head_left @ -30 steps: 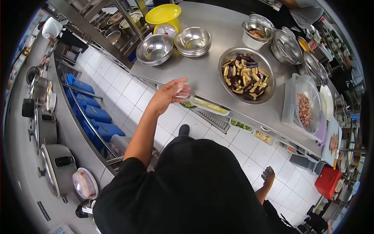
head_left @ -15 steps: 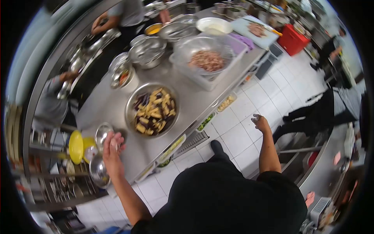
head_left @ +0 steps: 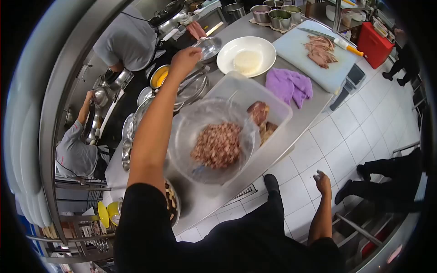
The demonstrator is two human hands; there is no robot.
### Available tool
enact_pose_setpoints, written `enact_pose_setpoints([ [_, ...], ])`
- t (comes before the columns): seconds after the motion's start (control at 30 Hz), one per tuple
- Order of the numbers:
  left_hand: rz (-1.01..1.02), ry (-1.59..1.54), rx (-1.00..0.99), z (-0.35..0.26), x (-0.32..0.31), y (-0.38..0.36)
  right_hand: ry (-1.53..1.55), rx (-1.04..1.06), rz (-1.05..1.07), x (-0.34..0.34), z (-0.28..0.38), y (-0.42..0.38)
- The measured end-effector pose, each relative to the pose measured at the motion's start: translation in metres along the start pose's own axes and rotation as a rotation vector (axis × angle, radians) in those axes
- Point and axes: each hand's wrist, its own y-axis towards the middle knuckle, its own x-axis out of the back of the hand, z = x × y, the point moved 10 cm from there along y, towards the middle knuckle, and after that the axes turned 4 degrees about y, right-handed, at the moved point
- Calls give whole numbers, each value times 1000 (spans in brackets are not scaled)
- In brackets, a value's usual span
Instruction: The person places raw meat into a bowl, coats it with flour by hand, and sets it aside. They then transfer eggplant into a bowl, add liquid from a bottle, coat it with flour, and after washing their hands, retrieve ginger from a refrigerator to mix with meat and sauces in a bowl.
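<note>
My left hand (head_left: 185,62) reaches across the steel counter, its fingers closed on the rim of a small metal bowl (head_left: 209,48). Right of that bowl is a white dish (head_left: 264,49) with a pale round piece in it. Below my left arm a clear bowl of chopped meat (head_left: 216,144) rests over a translucent bin (head_left: 281,105), which also has larger meat pieces in it. My right hand (head_left: 322,181) hangs over the tiled floor, fingers apart and holding nothing.
A purple cloth (head_left: 289,86) lies beside a cutting board (head_left: 298,43) with sliced meat and a knife (head_left: 334,40). Metal pots (head_left: 280,19) stand behind. Two people in grey shirts work at the left; dark-clothed legs show at the right.
The view has moved along the counter toward the cutting board. My left hand went from beside the eggplant bowl to the small metal bowl and closed on its rim. My right hand stays low.
</note>
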Motion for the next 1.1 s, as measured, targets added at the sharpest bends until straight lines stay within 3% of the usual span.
enact_pose_setpoints([
  [0.17,198,648,83,70,-106,111,30,-126,33,2,-40,6],
  [0.23,361,831,210,79,-130,108,12,-177,71,0,-57,3],
  [0.33,381,900,151,77,-144,111,-83,-219,110,6,-71,-4],
  [0.43,84,893,-6,61,-127,122,-49,-281,152,20,-69,-4],
  [0.57,-36,881,-124,21,-71,99,-172,-145,118,28,-74,15],
  [0.67,-307,692,-407,-35,-4,21,-214,13,135,-7,-139,52],
  [0.7,-276,673,-317,-43,15,-10,-253,82,147,-8,-142,67],
  [0.73,-371,583,-354,-61,40,-58,-149,-1,207,-8,-140,72],
  [0.83,-492,592,-207,-98,95,-207,-50,-138,462,-50,-100,62],
  [0.9,-463,386,-15,-103,124,-311,-44,-247,579,-58,-78,46],
  [0.93,-472,311,20,-103,140,-363,-161,-25,679,-75,-56,45],
  [1.03,-497,403,213,-72,170,-516,-315,172,818,-118,-8,18],
  [1.1,-493,482,365,-54,192,-611,-257,-60,772,-136,-5,11],
])
